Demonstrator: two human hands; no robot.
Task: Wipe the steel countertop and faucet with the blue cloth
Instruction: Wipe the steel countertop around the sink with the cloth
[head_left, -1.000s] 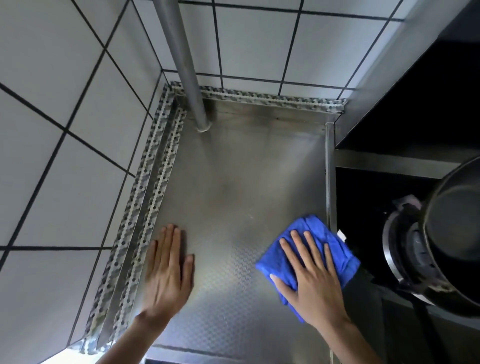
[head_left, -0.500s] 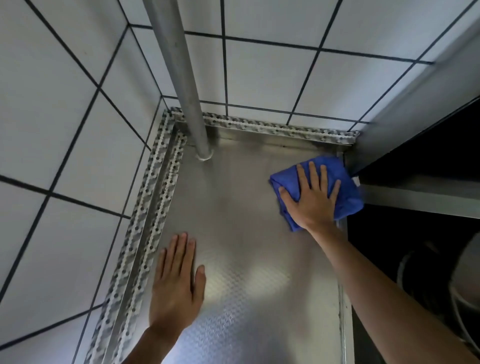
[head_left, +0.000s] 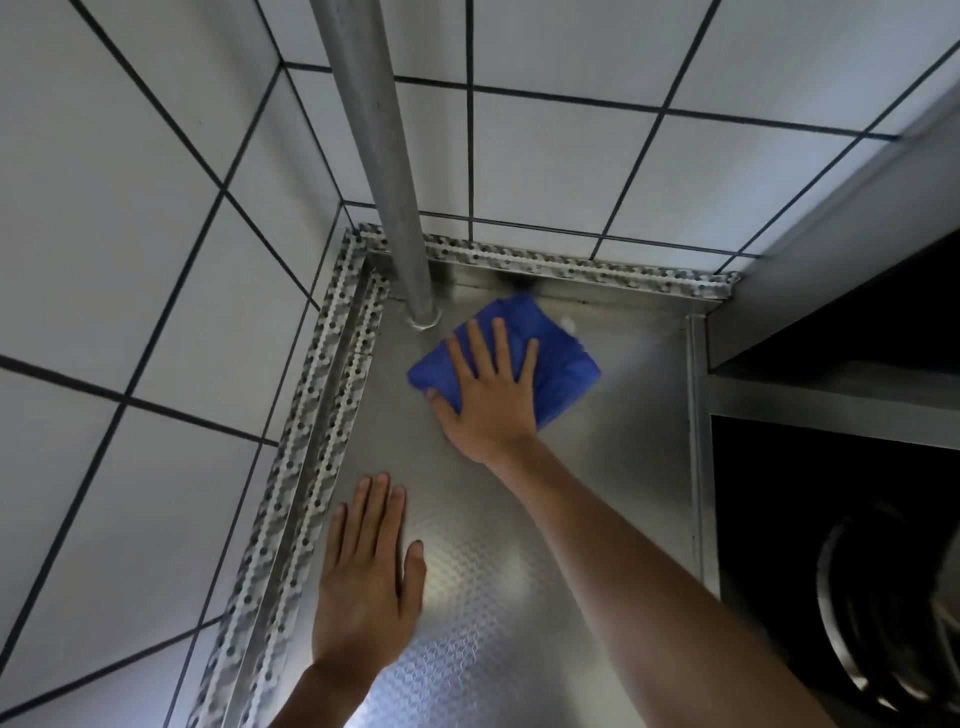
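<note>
The folded blue cloth (head_left: 561, 364) lies flat on the patterned steel countertop (head_left: 613, 447), near its back edge and just right of the base of a vertical steel pipe (head_left: 395, 208). My right hand (head_left: 491, 395) presses down on the cloth with straight, spread fingers. My left hand (head_left: 366, 577) rests flat on the countertop nearer to me, at the left side, fingers together and straight. No faucet spout is visible in this view.
White tiled walls (head_left: 156, 260) with dark grout close the left and back sides, edged by a perforated metal trim (head_left: 317, 431). A raised steel lip (head_left: 696, 441) bounds the counter on the right. Beyond it are a dark recess and a round metal vessel (head_left: 883, 613).
My right hand has slid the cloth from the front right to the back right corner, then leftward toward the pipe. My left hand has stayed flat on the counter.
</note>
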